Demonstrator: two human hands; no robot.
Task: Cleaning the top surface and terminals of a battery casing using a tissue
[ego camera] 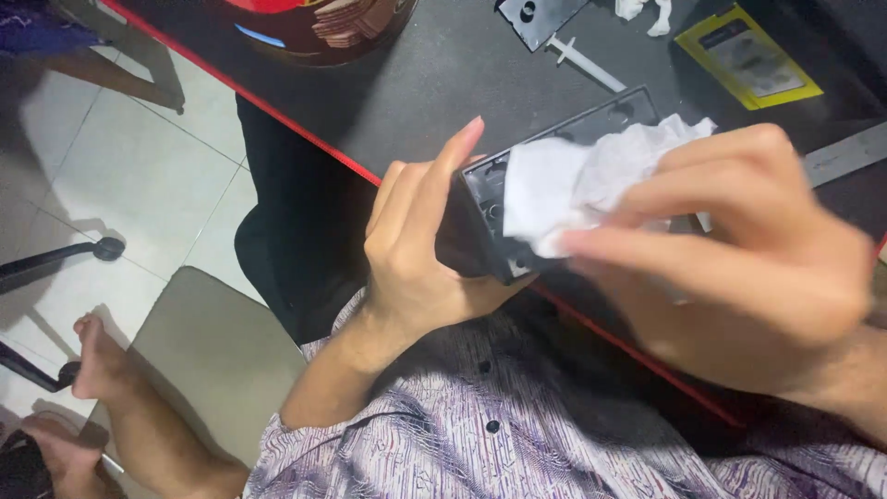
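My left hand (416,249) grips the near end of a black rectangular device frame (591,125), an open phone body with its inner parts showing, tilted up off the table edge. My right hand (748,240) pinches a crumpled white tissue (577,185) and presses it onto the inside of the frame. The fingers of the right hand are blurred. The frame's right part is hidden behind the tissue and the right hand.
On the black table with a red edge (305,134) lie a white syringe (582,60), a dark flat panel (540,18), a yellow packet (748,55), a metal ruler (845,152), a round tin (319,28). Tiled floor, chair and bare feet at left.
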